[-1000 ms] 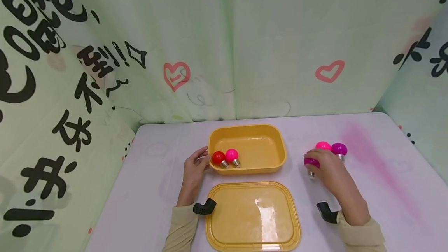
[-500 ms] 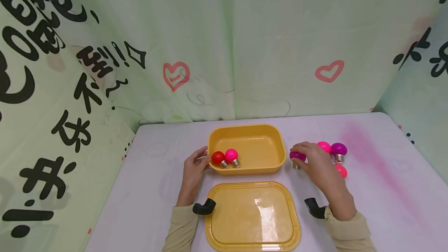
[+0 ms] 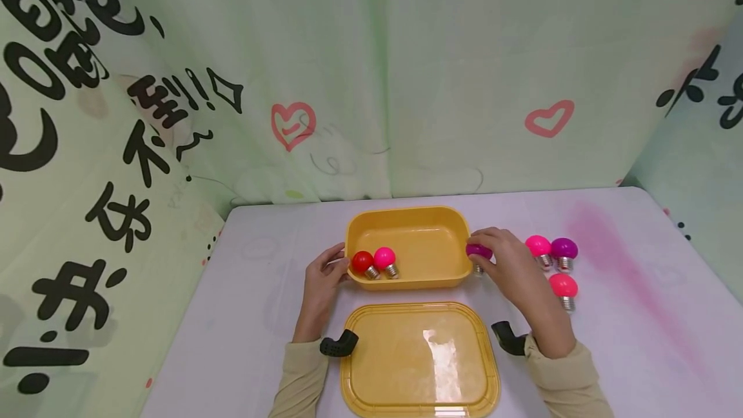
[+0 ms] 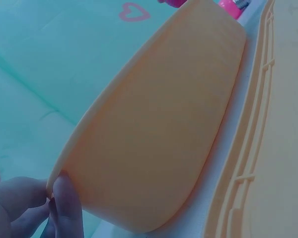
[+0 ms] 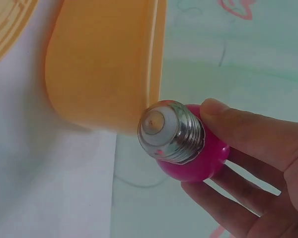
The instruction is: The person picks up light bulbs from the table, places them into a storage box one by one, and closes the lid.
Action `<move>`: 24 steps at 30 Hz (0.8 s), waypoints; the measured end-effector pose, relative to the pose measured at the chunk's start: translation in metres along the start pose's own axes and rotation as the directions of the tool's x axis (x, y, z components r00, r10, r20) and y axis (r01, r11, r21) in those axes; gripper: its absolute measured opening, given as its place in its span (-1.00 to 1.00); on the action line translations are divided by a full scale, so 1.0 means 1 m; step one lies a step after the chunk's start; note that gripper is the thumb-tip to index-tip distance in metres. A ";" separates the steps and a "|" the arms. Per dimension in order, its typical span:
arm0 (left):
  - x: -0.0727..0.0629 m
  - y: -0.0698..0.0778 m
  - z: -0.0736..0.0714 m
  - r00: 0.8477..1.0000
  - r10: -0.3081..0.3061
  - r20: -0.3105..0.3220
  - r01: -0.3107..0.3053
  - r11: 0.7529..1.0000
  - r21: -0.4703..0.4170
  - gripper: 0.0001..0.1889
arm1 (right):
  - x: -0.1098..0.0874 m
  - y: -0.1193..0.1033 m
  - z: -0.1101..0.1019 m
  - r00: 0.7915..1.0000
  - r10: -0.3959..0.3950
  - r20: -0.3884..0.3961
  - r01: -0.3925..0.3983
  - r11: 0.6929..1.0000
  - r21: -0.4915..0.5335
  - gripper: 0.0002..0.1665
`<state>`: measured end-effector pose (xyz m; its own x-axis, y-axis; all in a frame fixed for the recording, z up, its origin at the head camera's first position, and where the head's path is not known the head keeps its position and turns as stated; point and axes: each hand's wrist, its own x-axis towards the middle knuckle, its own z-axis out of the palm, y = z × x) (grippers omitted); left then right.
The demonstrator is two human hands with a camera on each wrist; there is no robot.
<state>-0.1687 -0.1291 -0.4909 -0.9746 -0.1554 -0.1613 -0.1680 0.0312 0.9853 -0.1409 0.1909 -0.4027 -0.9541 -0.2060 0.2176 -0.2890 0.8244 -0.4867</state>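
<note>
My right hand point(image 3: 511, 269) pinches a purple light bulb point(image 3: 478, 251) by its round end, just off the right rim of the yellow container point(image 3: 429, 284). In the right wrist view, the silver screw base of that bulb point(image 5: 171, 131) points toward the camera, close to the container wall point(image 5: 104, 64). My left hand point(image 3: 322, 286) grips the container's left rim between thumb and fingers, as the left wrist view of the rim point(image 4: 84, 124) shows too. Inside the container, a red bulb point(image 3: 362, 261) and a pink bulb point(image 3: 384, 257) lie at the front left.
To the right of my right hand, a pink bulb point(image 3: 538, 245), a purple bulb point(image 3: 564, 248) and a coral-pink bulb point(image 3: 564, 285) rest on the table. A yellow lid point(image 3: 400, 360) lies flat in front of the container. Behind the table hangs a printed curtain point(image 3: 453, 82).
My right hand has carried the purple bulb leftward from the bulb group to the container's right rim, uncovering the coral-pink bulb. The left hand keeps its grip in the same place.
</note>
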 end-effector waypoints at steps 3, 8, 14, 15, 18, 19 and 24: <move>-0.001 0.001 0.000 1.000 -0.004 -0.003 0.004 1.000 -0.001 -0.59 | 0.003 -0.003 0.001 1.000 -0.009 -0.003 0.009 1.000 0.006 -0.65; -0.001 0.001 0.000 1.000 -0.007 -0.005 0.007 1.000 -0.012 -0.59 | 0.010 -0.009 0.006 0.999 -0.039 -0.008 0.039 0.999 0.033 -0.67; 0.001 0.001 0.000 1.000 -0.013 -0.002 0.013 1.000 -0.017 -0.60 | 0.020 -0.015 0.015 0.997 -0.079 -0.020 0.081 0.995 0.066 -0.69; 0.001 0.001 0.000 1.000 -0.014 -0.002 0.014 1.000 -0.016 -0.60 | 0.022 -0.016 0.017 0.996 -0.084 -0.016 0.085 0.994 0.071 -0.70; 0.001 0.000 0.000 1.000 -0.014 -0.001 0.014 1.000 -0.017 -0.59 | 0.027 -0.018 0.022 0.996 -0.093 -0.008 0.093 0.993 0.077 -0.70; 0.002 0.000 0.000 1.000 -0.007 0.002 0.007 1.000 -0.024 -0.59 | 0.029 -0.019 0.025 0.995 -0.097 -0.003 0.097 0.992 0.081 -0.71; 0.001 0.000 -0.001 0.999 0.037 0.016 -0.036 0.997 -0.062 -0.59 | 0.035 -0.020 0.038 0.995 -0.097 0.031 0.093 0.992 0.088 -0.76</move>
<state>-0.1695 -0.1300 -0.4912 -0.9824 -0.1385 -0.1255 -0.1233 -0.0241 0.9921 -0.1719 0.1472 -0.4175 -0.9237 -0.3011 0.2369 -0.3827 0.7518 -0.5369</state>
